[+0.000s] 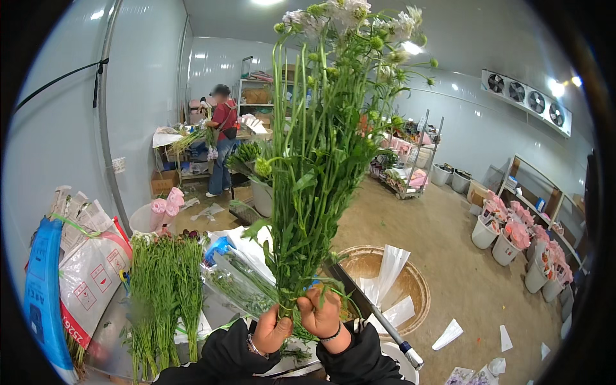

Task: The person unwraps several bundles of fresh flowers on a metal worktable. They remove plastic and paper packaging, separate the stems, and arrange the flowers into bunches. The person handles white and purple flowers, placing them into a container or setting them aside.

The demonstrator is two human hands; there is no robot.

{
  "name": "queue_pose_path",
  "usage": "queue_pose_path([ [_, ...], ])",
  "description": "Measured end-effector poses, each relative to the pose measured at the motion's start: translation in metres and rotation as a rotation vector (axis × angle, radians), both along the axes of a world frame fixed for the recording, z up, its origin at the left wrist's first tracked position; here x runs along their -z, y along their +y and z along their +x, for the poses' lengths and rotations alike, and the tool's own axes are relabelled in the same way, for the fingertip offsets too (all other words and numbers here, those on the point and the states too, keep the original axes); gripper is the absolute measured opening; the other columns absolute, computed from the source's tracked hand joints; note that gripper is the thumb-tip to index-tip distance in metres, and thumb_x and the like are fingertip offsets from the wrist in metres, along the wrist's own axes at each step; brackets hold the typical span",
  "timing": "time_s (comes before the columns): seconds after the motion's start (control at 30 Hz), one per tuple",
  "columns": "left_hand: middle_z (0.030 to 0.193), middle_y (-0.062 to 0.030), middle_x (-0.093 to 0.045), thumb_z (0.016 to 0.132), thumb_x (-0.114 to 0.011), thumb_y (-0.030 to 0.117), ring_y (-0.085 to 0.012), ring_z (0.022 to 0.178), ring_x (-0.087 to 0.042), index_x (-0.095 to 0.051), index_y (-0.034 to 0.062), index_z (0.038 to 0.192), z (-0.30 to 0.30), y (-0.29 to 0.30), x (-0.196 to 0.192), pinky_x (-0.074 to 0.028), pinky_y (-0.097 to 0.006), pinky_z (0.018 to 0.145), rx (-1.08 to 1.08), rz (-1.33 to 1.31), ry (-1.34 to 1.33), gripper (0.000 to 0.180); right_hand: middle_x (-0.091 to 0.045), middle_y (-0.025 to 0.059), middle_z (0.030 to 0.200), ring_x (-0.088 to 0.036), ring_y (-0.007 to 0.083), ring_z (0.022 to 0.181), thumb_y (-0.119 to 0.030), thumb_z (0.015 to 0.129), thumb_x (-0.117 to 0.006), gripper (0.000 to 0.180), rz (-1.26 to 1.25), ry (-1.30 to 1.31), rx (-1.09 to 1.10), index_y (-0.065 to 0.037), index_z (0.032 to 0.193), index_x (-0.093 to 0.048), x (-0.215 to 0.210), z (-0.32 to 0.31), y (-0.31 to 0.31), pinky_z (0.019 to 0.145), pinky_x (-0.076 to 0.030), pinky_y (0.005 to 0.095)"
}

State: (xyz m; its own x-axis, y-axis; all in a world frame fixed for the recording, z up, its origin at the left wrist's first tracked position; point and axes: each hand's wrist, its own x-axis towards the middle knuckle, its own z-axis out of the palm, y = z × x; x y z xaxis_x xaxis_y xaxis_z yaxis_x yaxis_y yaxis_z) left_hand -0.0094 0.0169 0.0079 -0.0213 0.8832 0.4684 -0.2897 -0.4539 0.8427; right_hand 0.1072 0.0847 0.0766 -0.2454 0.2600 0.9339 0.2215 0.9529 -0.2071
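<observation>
The left hand [272, 332], below a black sleeve, had its grip closed around the base of a tall bunch of pale, ruffled flowers on long green stems [311, 199], thumb pressed over the stalks. The right hand [321, 314], a dark band at its wrist, had its grip curled closed on the same base, just beside the left; whether its fingertips pinched a stalk or a tie could not be told. The bunch stood upright in front of the person, slender stalks and leafy below, with round green buds among the blooms.

To the left, a smooth grey surface [112, 321] bore a thick row of straight, cut green stems [163, 295] and a glossy clear plastic sleeve with greenery inside [237, 282]. To the right, a round, brown-stained basin [420, 289] held stiff white paper strips [393, 273].

Farther off, white buckets [505, 250] held pink-wrapped flowers, and a person in a red top [224, 119] handled stems.
</observation>
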Motion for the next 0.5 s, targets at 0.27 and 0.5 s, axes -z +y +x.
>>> queue_pose_path([
  [0.27, 0.062, 0.0016, -0.042, 0.089, -0.047, 0.038, -0.0050, 0.050, -0.037, -0.040, -0.0020, 0.114, -0.005, 0.009, -0.020, -0.030, -0.021, 0.045, 0.044, 0.026, -0.030, 0.048, -0.042, 0.0080, 0.050, -0.046, 0.0203, 0.043, -0.010, 0.080, -0.053, 0.020, -0.405, -0.058, -0.138, -0.006, 0.062, -0.045, 0.034, 0.023, -0.007, 0.043, -0.036, 0.0312],
  [0.5, 0.061, 0.0018, -0.041, 0.090, -0.046, 0.036, -0.0054, 0.049, -0.037, -0.041, -0.0027, 0.113, 0.001, 0.004, -0.007, -0.030, -0.022, 0.045, -0.049, 0.047, 0.007, 0.045, -0.056, 0.0131, 0.085, -0.055, 0.0214, 0.065, -0.016, 0.084, -0.055, 0.045, -0.413, 0.214, -0.325, -0.003, 0.121, -0.032, -0.061, 0.005, 0.003, 0.057, -0.044, 0.0295],
])
